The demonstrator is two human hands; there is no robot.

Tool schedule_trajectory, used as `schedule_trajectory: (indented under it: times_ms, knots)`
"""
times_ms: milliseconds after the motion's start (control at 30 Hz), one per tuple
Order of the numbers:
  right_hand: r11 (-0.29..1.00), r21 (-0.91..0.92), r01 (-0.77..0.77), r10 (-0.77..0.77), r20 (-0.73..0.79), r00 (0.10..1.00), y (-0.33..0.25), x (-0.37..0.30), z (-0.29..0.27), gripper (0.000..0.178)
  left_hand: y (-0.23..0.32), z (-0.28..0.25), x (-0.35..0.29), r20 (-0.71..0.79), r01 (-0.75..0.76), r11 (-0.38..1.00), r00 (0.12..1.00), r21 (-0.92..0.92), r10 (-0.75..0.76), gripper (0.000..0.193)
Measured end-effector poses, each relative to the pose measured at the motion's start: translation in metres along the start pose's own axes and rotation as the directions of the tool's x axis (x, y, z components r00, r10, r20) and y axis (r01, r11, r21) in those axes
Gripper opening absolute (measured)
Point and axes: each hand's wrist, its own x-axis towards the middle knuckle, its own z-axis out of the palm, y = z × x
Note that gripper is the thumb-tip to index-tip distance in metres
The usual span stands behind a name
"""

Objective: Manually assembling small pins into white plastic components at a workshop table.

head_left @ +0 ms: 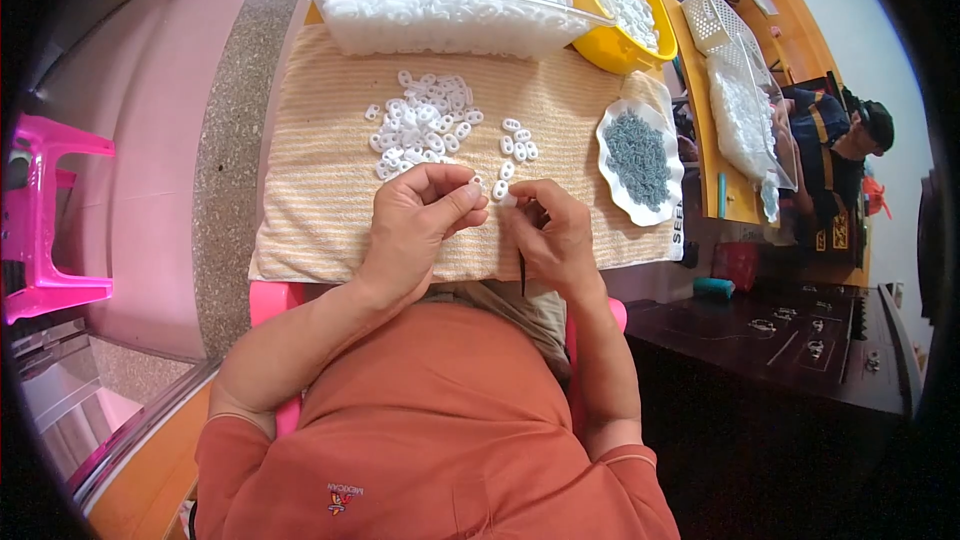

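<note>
My left hand point(425, 215) is closed, with a small white two-holed oval piece point(477, 181) pinched between thumb and forefinger. Beside it my right hand point(555, 235) is closed too. A thin dark stick point(522, 275) pokes out below its palm, its kind unclear. The right fingertips reach a white two-holed piece point(500, 189) lying on the striped towel; whether they grip it I cannot tell. Just beyond lies a small group of like pieces point(520, 138). To the left is a loose pile of them point(425, 125).
A clear bin point(450, 15) full of white pieces stands at the back, beside a yellow basin point(610, 55). Small grey parts fill a scalloped white plate point(612, 195) at right. A pink stool point(65, 210) stands left. Another person point(840, 150) sits at the far right table.
</note>
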Motion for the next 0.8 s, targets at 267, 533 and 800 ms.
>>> schedule_trajectory:
  times_ms: [267, 533, 800]
  knots:
    - [0.902, 0.392, -0.179, 0.206, -0.027, 0.978, -0.005, 0.002, -0.007, 0.018, -0.004, 0.001, -0.002, -0.002, 0.041, 0.999, 0.999, 0.015, -0.041, 0.012]
    - [0.866, 0.462, -0.191, 0.209, 0.012, 0.978, 0.011, 0.002, -0.012, 0.025, -0.006, 0.004, -0.003, 0.002, 0.049, 0.998, 0.999, 0.026, -0.049, 0.013]
    - [0.776, 0.590, -0.224, 0.261, 0.023, 0.965, 0.013, 0.002, -0.012, 0.023, -0.007, 0.004, -0.005, -0.005, 0.062, 0.996, 0.998, 0.058, -0.062, 0.013]
